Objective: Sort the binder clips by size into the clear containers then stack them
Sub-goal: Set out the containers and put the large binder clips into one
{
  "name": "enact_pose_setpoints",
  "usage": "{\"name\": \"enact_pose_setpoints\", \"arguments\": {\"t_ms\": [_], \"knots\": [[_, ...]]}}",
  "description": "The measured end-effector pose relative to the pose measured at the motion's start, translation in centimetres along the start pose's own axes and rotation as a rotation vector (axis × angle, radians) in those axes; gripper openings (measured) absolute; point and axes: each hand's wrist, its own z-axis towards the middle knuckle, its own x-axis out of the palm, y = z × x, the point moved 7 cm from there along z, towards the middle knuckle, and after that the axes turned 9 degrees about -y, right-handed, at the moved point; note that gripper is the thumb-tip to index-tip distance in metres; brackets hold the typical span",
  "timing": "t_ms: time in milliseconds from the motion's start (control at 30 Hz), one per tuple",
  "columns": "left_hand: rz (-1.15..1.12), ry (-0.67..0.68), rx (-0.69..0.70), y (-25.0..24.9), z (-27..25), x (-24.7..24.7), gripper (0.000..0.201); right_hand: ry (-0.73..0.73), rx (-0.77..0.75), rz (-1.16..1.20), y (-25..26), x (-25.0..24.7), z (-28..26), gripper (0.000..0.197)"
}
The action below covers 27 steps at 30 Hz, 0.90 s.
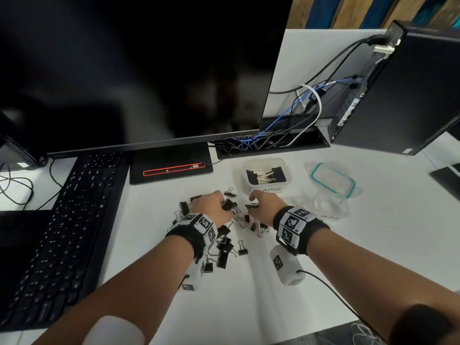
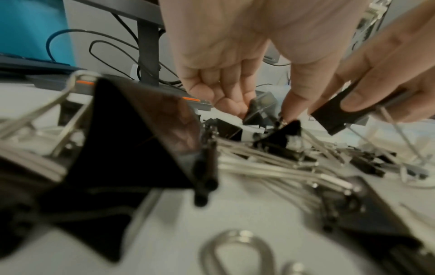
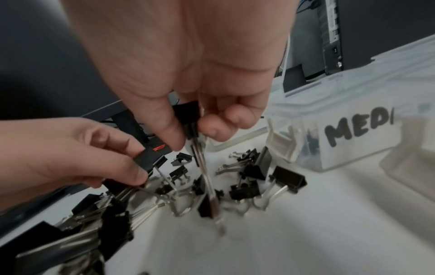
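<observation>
Several black binder clips (image 1: 225, 247) of mixed sizes lie in a loose pile on the white desk. My left hand (image 1: 216, 204) is over the pile and pinches one black clip (image 1: 228, 204) between thumb and forefinger; the left wrist view shows this clip (image 2: 336, 117) under my thumb. My right hand (image 1: 257, 202) is just to the right and grips another black clip (image 1: 252, 206). In the right wrist view that clip (image 3: 188, 114) sits between thumb and fingers of my right hand (image 3: 190, 134), its wire handles hanging down. A clear container marked LARGE (image 1: 267, 189) holds large clips. A clear container marked Medium (image 1: 326, 207) stands right of my hands.
A clear lid with a teal seal (image 1: 333, 181) lies behind the Medium container. A black keyboard (image 1: 64, 220) lies to the left, a monitor (image 1: 139, 70) stands behind, and a black PC case (image 1: 403, 95) with tangled cables (image 1: 298, 113) is at back right.
</observation>
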Motion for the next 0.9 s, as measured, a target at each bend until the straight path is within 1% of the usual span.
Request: {"name": "enact_pose_setpoints", "arguments": {"t_ms": [67, 167, 233, 433, 567, 667, 800, 900], "knots": [[-0.124, 0.023, -0.015, -0.2, -0.1, -0.2, 0.033, 0.004, 0.017, 0.033, -0.2, -0.2, 0.0, 0.035], [-0.227, 0.019, -0.011, -0.7, -0.3, -1.0, 0.021, 0.002, 0.023, 0.086, -0.6, -0.5, -0.1, 0.036], [-0.262, -0.003, -0.012, -0.6, -0.3, -1.6, 0.018, 0.001, 0.022, 0.129, -0.8, -0.8, -0.2, 0.035], [-0.427, -0.067, -0.064, 0.3, -0.5, -2.5, 0.024, -0.038, 0.014, 0.221, -1.5, -2.7, -0.2, 0.026], [-0.479, -0.109, -0.074, -0.1, -0.3, -3.2, 0.025, -0.044, -0.005, 0.286, -2.1, -4.4, 0.1, 0.024], [-0.5, -0.154, -0.075, -0.8, 0.1, -3.8, 0.023, -0.062, 0.007, 0.398, -2.8, -6.1, 0.7, 0.025], [-0.517, -0.18, -0.094, -1.8, 1.0, -4.3, 0.023, -0.119, 0.075, 0.532, -4.7, -8.9, 2.4, 0.019], [-0.54, -0.205, -0.125, -2.3, 2.1, -4.4, 0.023, -0.17, 0.124, 0.599, -6.2, -10.6, 4.0, 0.017]]}}
